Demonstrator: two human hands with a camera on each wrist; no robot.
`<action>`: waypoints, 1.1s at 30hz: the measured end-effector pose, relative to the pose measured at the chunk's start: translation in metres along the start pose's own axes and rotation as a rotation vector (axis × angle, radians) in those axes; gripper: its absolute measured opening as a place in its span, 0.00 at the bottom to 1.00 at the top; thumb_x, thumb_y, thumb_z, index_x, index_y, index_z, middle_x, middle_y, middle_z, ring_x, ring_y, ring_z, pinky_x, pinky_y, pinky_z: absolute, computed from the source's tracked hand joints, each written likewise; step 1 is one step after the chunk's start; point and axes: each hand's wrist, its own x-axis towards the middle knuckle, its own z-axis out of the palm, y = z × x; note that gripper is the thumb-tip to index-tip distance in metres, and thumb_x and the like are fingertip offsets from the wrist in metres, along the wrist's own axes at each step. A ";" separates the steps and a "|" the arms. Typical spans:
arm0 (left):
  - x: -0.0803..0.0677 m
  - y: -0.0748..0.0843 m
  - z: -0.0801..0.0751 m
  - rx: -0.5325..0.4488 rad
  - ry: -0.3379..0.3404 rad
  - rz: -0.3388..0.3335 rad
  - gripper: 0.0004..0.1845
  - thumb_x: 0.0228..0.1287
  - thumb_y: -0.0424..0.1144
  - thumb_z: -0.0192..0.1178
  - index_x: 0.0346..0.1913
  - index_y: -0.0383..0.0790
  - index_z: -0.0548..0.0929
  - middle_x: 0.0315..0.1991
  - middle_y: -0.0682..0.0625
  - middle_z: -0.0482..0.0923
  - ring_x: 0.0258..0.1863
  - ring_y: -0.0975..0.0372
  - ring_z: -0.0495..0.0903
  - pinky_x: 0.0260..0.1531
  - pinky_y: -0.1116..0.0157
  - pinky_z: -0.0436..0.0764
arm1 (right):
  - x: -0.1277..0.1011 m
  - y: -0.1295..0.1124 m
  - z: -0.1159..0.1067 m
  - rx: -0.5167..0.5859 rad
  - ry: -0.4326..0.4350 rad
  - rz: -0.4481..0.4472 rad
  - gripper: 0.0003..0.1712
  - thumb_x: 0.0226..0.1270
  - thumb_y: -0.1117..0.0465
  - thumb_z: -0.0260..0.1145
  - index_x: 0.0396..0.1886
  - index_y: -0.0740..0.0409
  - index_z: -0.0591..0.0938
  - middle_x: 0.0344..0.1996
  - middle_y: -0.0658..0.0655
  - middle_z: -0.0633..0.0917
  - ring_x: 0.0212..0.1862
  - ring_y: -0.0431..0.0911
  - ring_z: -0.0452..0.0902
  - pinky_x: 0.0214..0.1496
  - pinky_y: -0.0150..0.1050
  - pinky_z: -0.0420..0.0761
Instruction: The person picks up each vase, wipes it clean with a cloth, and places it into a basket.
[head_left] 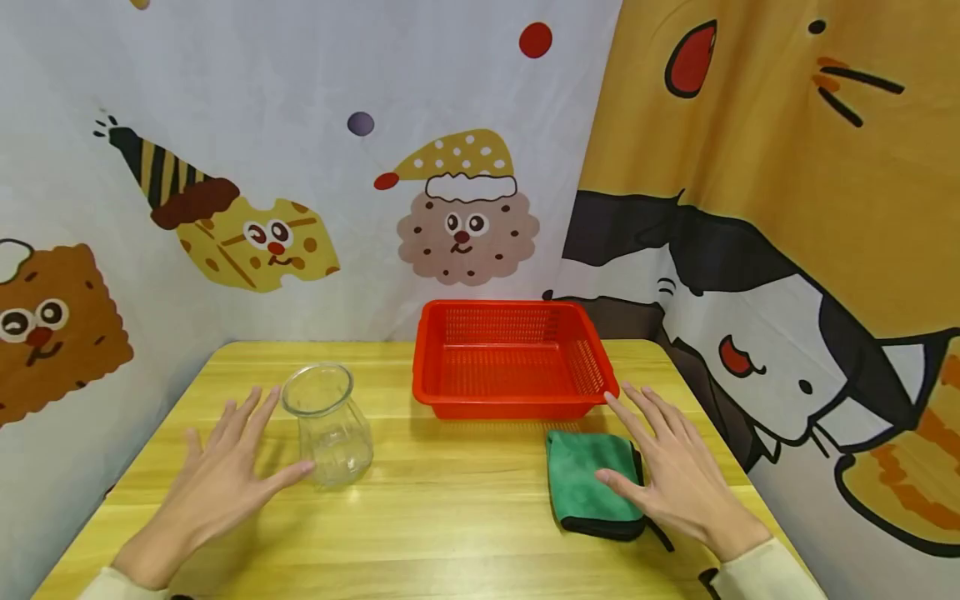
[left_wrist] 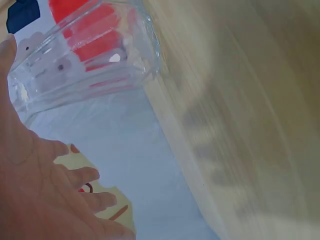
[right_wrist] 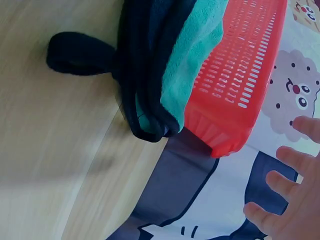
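A clear glass jar point(head_left: 335, 442) with a wide rim stands upright at the left of the table; it also shows in the left wrist view point(left_wrist: 95, 55). My left hand point(head_left: 225, 475) is spread beside it, thumb near the glass, holding nothing. On the right lies a folded green cloth point(head_left: 588, 475) with black edging and a black loop point(right_wrist: 82, 53). My right hand point(head_left: 678, 467) hovers by the cloth with fingers spread and nothing in it. From the head view I cannot tell whether the thumb touches the cloth.
A red plastic basket point(head_left: 517, 410) with slotted walls sits at the back of the wooden table point(head_left: 450, 533). Behind the table hangs a curtain point(head_left: 360, 233) printed with cartoon figures, which continues along the right side.
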 end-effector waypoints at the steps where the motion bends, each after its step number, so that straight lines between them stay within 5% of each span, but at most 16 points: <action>1: 0.000 0.001 0.000 -0.017 0.005 -0.001 0.66 0.77 0.75 0.69 0.99 0.57 0.38 0.98 0.31 0.42 0.91 0.19 0.48 0.74 0.02 0.39 | 0.000 0.000 0.001 0.000 0.011 -0.008 0.63 0.69 0.24 0.79 0.96 0.38 0.65 0.94 0.59 0.65 0.90 0.69 0.61 0.84 0.81 0.72; 16: 0.002 0.015 0.008 -0.155 0.054 -0.005 0.66 0.75 0.68 0.76 0.98 0.42 0.47 0.91 0.22 0.56 0.84 0.19 0.64 0.71 0.08 0.68 | 0.007 -0.008 0.002 0.040 0.052 -0.082 0.59 0.70 0.29 0.81 0.95 0.30 0.65 0.89 0.56 0.73 0.83 0.64 0.74 0.74 0.77 0.83; 33: 0.014 0.028 0.011 -0.319 0.074 -0.030 0.63 0.77 0.65 0.76 0.97 0.40 0.52 0.91 0.25 0.61 0.87 0.25 0.65 0.78 0.14 0.68 | 0.010 -0.020 0.002 0.089 0.017 -0.130 0.48 0.74 0.36 0.82 0.90 0.33 0.74 0.82 0.53 0.80 0.77 0.58 0.81 0.70 0.73 0.89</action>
